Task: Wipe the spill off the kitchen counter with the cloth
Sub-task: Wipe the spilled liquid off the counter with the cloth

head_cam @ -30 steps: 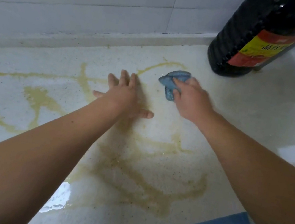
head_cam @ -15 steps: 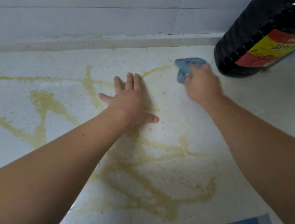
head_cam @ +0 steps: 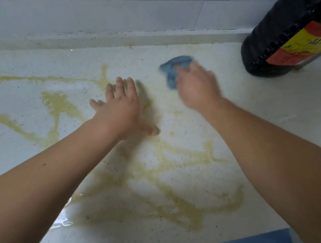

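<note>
The right hand (head_cam: pixel 197 86) grips a bunched blue cloth (head_cam: pixel 175 68), fingers curled over it and pressing it onto the counter (head_cam: pixel 277 115); the hand is blurred, so exactly how the fingers wrap cannot be told. The cloth sits at the far side of the counter, near the raised back edge and left of a dark bottle (head_cam: pixel 282 41) with a red and yellow label, well apart from it.

The left hand (head_cam: pixel 123 106) lies flat, palm down, fingers straight and spread, pointing toward the far wall, resting on the counter just left of the cloth and on part of the spill (head_cam: pixel 176 200) itself (a brace, by the look of it). Both forearms reach in from the near edge, the right one crossing from the near right corner.

Yellowish streaks run across most of the surface: thin trails to the far left, broader looping pools near the front edge. The patch around the cloth looks paler, so I judge the wiping barely begun. To do this well, the cloth should be kept pressed flat and drawn in overlapping strokes from far to near, gathering liquid rather than smearing it, and refolded when soaked. The braced left palm will need lifting to reach what lies beneath it.
</note>
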Available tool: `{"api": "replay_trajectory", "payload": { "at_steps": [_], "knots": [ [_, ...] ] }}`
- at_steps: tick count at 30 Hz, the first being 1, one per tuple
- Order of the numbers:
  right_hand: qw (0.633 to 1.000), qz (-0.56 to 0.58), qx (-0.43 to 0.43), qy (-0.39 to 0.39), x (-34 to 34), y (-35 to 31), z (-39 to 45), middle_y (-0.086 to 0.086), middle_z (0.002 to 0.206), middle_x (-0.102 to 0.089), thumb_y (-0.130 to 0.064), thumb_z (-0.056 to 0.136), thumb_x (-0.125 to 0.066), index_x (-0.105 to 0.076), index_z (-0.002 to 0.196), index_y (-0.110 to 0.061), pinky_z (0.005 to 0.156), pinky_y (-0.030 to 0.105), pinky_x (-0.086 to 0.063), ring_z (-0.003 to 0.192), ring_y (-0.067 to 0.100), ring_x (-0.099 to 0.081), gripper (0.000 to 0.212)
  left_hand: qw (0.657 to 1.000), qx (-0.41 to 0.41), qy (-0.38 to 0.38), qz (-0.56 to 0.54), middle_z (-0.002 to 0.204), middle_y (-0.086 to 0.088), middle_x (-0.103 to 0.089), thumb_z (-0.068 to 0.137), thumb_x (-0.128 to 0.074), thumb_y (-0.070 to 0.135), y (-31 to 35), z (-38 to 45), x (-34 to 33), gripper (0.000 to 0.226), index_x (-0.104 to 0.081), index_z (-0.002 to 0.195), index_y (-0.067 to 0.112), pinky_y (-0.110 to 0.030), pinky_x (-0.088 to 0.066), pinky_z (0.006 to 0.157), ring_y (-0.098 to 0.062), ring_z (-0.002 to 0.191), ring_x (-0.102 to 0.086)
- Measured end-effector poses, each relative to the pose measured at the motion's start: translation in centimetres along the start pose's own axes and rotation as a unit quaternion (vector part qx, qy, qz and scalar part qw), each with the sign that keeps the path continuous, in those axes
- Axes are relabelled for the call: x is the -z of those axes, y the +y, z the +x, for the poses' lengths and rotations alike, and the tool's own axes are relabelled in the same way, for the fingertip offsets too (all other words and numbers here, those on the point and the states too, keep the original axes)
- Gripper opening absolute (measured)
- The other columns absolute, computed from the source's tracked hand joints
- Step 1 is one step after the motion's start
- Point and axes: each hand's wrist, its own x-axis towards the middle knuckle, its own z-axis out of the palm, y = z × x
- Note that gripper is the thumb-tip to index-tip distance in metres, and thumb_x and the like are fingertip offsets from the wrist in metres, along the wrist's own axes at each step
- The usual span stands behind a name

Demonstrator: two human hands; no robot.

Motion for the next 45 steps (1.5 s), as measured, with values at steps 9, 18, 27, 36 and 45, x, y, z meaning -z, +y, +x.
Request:
{"api": "replay_trajectory", "payload": {
  "at_steps": [9, 18, 27, 36, 45],
  "knots": [
    [0.994, 0.08, 0.07, -0.019, -0.9, -7.6, -3.6, 0.011, 0.123, -0.054, -0.039, 0.103, -0.037, -0.046, 0.156, -0.023, 0.092, 0.046, -0.048, 0.105, 0.032, -0.056, 0.055, 0.999, -0.002, -0.049, 0.011, 0.169, -0.011, 0.028, 0.048, -0.075, 0.09, -0.7, 1.0, -1.9, 0.168, 0.028, 0.158, 0.016, -0.077, -0.011, 0.118, -0.039, 0.154, 0.025],
    [0.962, 0.115, -0.246, 0.021, 0.0, -2.1, -3.3, 0.016, 0.119, -0.064, -0.032, 0.097, -0.053, -0.064, 0.129, -0.021, 0.087, 0.044, -0.055, 0.101, 0.034, -0.064, 0.035, 0.997, 0.011, -0.069, 0.018, 0.165, -0.013, 0.036, 0.057, -0.083, 0.079, 0.4, -0.7, -1.0, 0.165, 0.031, 0.156, 0.014, -0.08, -0.009, 0.115, -0.041, 0.153, 0.028],
    [0.966, 0.055, -0.244, 0.06, 1.1, 1.6, -8.4, 0.016, 0.136, -0.054, -0.025, 0.104, -0.049, -0.06, 0.146, -0.023, 0.093, 0.039, -0.05, 0.113, 0.035, -0.06, 0.043, 0.997, -0.028, -0.059, 0.032, 0.167, -0.018, 0.029, 0.052, -0.075, 0.09, -0.5, -0.2, -1.0, 0.165, 0.033, 0.155, 0.022, -0.079, -0.014, 0.115, -0.047, 0.153, 0.024],
    [0.987, 0.118, -0.107, 0.036, -0.1, -5.2, -13.0, 0.006, 0.111, -0.064, -0.04, 0.1, -0.048, -0.067, 0.133, -0.032, 0.083, 0.046, -0.052, 0.099, 0.035, -0.062, 0.04, 0.996, -0.085, -0.031, 0.014, 0.171, -0.02, 0.011, 0.056, -0.068, 0.093, 1.2, -5.8, -4.1, 0.157, 0.024, 0.16, 0.021, -0.074, -0.02, 0.117, -0.039, 0.158, 0.009],
    [0.965, 0.116, -0.234, 0.028, 0.9, -3.4, -14.7, 0.015, 0.13, -0.056, -0.028, 0.102, -0.052, -0.064, 0.143, -0.022, 0.092, 0.044, -0.05, 0.113, 0.039, -0.058, 0.043, 0.998, -0.046, -0.012, 0.036, 0.164, -0.032, 0.023, 0.062, -0.076, 0.082, 3.2, -5.4, -6.1, 0.155, 0.029, 0.157, 0.02, -0.077, -0.008, 0.117, -0.051, 0.153, 0.02]
  ]
}}
